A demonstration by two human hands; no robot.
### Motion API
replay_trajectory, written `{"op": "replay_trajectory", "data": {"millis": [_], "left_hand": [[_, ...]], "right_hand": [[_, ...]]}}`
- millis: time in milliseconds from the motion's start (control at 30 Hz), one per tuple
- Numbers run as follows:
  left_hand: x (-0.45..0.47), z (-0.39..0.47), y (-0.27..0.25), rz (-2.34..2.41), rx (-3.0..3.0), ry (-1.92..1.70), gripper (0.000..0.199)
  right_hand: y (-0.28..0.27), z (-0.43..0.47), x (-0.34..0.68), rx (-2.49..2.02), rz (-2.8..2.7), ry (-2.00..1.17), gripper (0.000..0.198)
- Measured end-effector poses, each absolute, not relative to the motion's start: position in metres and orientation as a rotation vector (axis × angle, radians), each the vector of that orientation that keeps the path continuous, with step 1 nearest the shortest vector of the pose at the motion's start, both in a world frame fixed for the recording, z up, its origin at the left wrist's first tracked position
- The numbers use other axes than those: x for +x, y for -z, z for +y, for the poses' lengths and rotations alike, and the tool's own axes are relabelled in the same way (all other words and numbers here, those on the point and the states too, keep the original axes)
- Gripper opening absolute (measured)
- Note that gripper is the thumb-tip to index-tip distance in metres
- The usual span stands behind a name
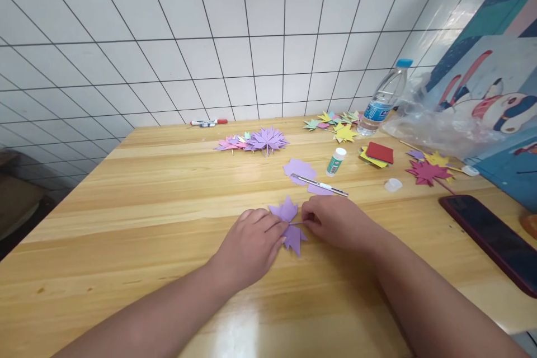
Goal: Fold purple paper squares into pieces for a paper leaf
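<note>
A purple paper maple leaf [287,210] lies on the table in front of me, its lobes spread toward the back and front. My left hand [254,243] holds its left part down, fingers together and curled over it, hiding that side. From the leaf's centre a thin purple paper stem [297,223] runs to the right. My right hand [335,221] pinches the outer end of this stem, with its fingertips partly hidden. Just behind the hands, a utility knife [321,185] rests across purple paper scraps [300,169]. A glue stick [336,161] stands capless-looking or capped, I cannot tell.
Finished paper leaves [267,140] lie in a pile at the back, beside markers [208,122]. More leaves [344,132], a water bottle [384,98] and coloured paper squares [380,153] sit back right. A clear cap [393,184], red leaf [427,172] and phone [493,240] lie right.
</note>
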State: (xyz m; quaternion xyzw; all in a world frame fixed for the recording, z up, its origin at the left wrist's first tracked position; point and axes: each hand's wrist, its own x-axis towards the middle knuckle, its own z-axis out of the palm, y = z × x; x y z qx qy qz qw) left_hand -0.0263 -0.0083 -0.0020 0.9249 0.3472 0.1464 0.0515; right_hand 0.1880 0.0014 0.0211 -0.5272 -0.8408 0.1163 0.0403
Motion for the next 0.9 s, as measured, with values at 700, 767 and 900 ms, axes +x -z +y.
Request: {"op": "replay_trajectory", "data": {"millis": [700,767,900], "left_hand": [[-0.022,-0.007,0.001,1.045,2.77,-0.343,0.03],[-0.021,-0.007,-0.001,1.064,2.773,-0.329,0.029],[-0.021,-0.007,-0.004,1.072,2.777,-0.343,0.027]], "right_hand": [[-0.021,0.001,0.178,-1.58,-2.636,-0.291,0.015],[-0.02,0.001,0.179,-1.566,-2.633,-0.29,0.016],[-0.02,0.001,0.179,-1.547,-2.6,-0.336,0.016]]}}
